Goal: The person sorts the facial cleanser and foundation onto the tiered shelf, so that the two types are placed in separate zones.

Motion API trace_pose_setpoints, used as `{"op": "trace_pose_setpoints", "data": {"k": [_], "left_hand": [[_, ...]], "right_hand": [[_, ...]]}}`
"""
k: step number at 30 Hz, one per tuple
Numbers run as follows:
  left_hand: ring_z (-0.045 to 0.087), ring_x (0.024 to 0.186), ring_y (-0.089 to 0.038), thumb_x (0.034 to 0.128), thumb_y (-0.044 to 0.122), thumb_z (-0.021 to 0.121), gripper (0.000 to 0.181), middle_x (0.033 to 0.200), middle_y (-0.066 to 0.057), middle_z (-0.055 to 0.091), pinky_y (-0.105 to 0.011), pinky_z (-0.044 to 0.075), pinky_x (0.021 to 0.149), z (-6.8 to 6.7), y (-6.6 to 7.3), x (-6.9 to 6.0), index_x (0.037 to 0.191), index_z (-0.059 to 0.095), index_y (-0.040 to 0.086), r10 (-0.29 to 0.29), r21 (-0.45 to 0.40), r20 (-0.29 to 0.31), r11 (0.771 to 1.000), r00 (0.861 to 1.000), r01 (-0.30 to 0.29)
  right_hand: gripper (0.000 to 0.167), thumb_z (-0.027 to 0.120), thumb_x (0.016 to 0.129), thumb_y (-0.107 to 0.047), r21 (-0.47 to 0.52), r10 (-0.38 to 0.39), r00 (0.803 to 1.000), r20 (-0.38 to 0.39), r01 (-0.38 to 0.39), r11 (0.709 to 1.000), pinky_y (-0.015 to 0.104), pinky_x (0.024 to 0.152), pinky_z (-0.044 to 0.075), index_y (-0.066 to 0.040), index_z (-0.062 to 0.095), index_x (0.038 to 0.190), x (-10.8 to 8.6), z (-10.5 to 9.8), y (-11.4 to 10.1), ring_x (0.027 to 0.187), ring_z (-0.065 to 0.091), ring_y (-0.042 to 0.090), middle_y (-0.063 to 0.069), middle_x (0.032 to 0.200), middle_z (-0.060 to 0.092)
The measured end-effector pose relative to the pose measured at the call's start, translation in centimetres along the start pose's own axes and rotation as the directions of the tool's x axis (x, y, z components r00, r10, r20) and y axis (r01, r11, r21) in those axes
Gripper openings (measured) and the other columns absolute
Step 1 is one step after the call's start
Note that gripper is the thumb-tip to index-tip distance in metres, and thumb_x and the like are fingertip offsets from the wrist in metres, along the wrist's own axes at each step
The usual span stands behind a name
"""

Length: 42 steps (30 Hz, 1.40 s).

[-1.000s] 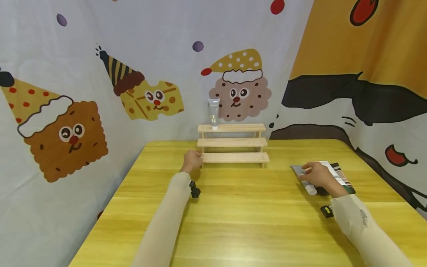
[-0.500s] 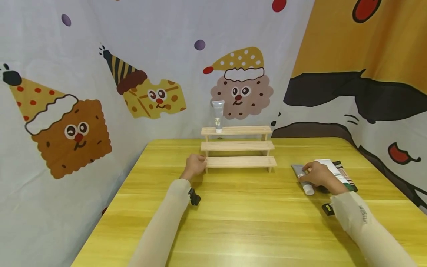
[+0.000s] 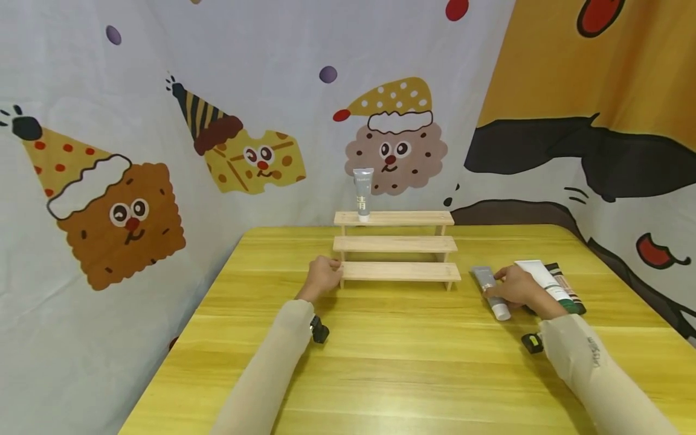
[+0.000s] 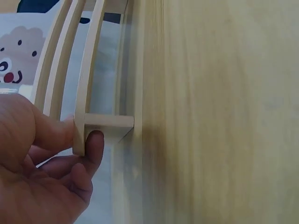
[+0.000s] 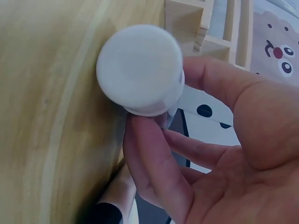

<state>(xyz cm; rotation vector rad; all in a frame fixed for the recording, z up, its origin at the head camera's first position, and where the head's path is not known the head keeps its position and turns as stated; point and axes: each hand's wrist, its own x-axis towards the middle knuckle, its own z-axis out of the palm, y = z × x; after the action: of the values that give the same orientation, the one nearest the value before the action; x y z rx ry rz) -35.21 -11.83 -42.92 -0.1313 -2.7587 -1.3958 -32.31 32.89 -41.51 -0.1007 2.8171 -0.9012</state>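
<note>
My left hand (image 3: 322, 278) pinches the left end of the lowest board of a three-tier wooden display stand (image 3: 399, 272). In the left wrist view the thumb lies on top of the board (image 4: 86, 84) and fingers curl beneath it. A grey squeeze tube (image 3: 363, 190) with a white cap stands cap-down on the top tier, near its left end. At the right, my right hand (image 3: 516, 287) grips a second grey tube (image 3: 497, 308) between thumb and fingers. Its white cap (image 5: 140, 67) faces the right wrist camera; whether the tube touches the table cannot be told.
Just right of my right hand lie a white tube with a green cap (image 3: 544, 278) and a dark striped tube (image 3: 568, 284), partly covered. The yellow wood-grain table (image 3: 402, 362) ends against a cartoon-printed cloth (image 3: 304, 109) behind the stand.
The stand, with the tube on it, has slid right and nearer, my left hand moving along with it. My right hand and its grey tube have shifted slightly left, away from the white tube.
</note>
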Motion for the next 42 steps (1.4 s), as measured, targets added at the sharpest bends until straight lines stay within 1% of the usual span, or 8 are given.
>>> {"op": "trace_pose_setpoints", "data": {"k": [5,7,10,13,19,25,34,42], "left_hand": [[0.023,0.039,-0.012,0.095,0.013,0.065,0.029,0.126,-0.015,0.066,-0.026,0.028,0.04,-0.7,-0.1,0.0,0.121,0.07,0.002,-0.014,0.054,0.042,0.998,0.999,0.012],[0.04,0.047,-0.017,0.094,0.019,0.067,0.029,0.125,-0.01,0.068,-0.032,0.041,0.054,-1.1,-0.1,0.0,0.12,0.073,0.008,-0.014,0.107,0.052,0.994,0.999,0.009],[0.059,0.092,-0.033,0.0914,0.024,0.068,0.029,0.125,-0.006,0.068,-0.053,0.042,0.092,-1.6,-0.1,0.1,0.118,0.075,0.015,-0.013,0.163,0.057,0.987,0.998,0.003],[0.04,0.13,-0.047,0.0897,0.025,0.069,0.028,0.127,-0.006,0.067,-0.069,0.02,0.107,-1.8,-0.1,0.2,0.115,0.077,0.017,-0.024,0.169,0.045,0.986,0.999,0.016],[0.036,0.125,-0.05,0.0893,0.027,0.07,0.029,0.133,-0.015,0.058,-0.071,0.022,0.103,-1.3,-0.4,0.4,0.115,0.076,0.014,-0.007,0.175,-0.007,0.985,1.0,0.008],[0.041,0.127,-0.045,0.0912,0.025,0.069,0.03,0.136,-0.015,0.054,-0.072,0.023,0.102,-1.1,-1.0,0.7,0.118,0.07,0.01,0.046,0.169,0.032,0.984,0.998,-0.051],[0.048,0.131,-0.035,0.0915,0.033,0.073,0.037,0.138,-0.011,0.056,-0.061,0.033,0.108,-1.5,-1.3,0.7,0.122,0.07,0.012,0.037,0.161,0.048,0.986,0.998,-0.044],[0.042,0.137,-0.035,0.0919,0.031,0.073,0.036,0.142,-0.009,0.054,-0.053,0.038,0.11,-1.4,-1.1,0.6,0.122,0.072,0.011,0.002,0.136,0.047,0.991,0.999,-0.008]], "right_hand": [[0.074,0.074,0.087,-0.024,0.034,0.02,1.0,-0.015,-0.019,0.999,0.038,0.058,0.059,0.023,0.04,0.133,-0.1,-0.3,-0.5,0.074,0.065,0.024,0.038,0.112,0.057],[0.074,0.074,0.088,-0.024,0.044,0.025,0.999,-0.033,-0.024,0.999,0.039,0.06,0.059,0.023,0.039,0.134,-0.1,-0.4,-0.8,0.076,0.067,0.026,0.039,0.112,0.057],[0.074,0.073,0.089,-0.023,0.069,0.015,0.997,-0.073,-0.01,0.998,0.04,0.063,0.06,0.022,0.037,0.136,0.0,-0.5,-1.6,0.08,0.068,0.03,0.04,0.115,0.055],[0.073,0.073,0.089,-0.022,0.091,-0.019,0.991,-0.134,0.031,0.995,0.041,0.065,0.061,0.02,0.038,0.137,0.1,-0.6,-2.7,0.084,0.067,0.033,0.041,0.116,0.054],[0.071,0.076,0.087,-0.021,0.131,-0.069,0.957,-0.28,0.109,0.985,0.035,0.062,0.06,0.015,0.043,0.138,0.2,-0.3,-5.5,0.087,0.065,0.036,0.035,0.112,0.058],[0.07,0.076,0.087,-0.02,0.205,-0.086,0.932,-0.353,0.167,0.964,0.034,0.065,0.06,0.01,0.043,0.14,0.6,0.1,-8.8,0.093,0.065,0.039,0.032,0.116,0.058],[0.063,0.078,0.086,-0.017,0.203,-0.168,0.851,-0.497,0.302,0.931,0.034,0.07,0.055,0.006,0.048,0.137,2.8,0.9,-13.0,0.099,0.061,0.036,0.026,0.113,0.06],[0.066,0.079,0.085,-0.015,0.307,-0.119,0.833,-0.541,0.327,0.894,0.033,0.069,0.058,0.0,0.047,0.141,4.9,2.4,-15.3,0.093,0.066,0.034,0.021,0.111,0.061]]}}
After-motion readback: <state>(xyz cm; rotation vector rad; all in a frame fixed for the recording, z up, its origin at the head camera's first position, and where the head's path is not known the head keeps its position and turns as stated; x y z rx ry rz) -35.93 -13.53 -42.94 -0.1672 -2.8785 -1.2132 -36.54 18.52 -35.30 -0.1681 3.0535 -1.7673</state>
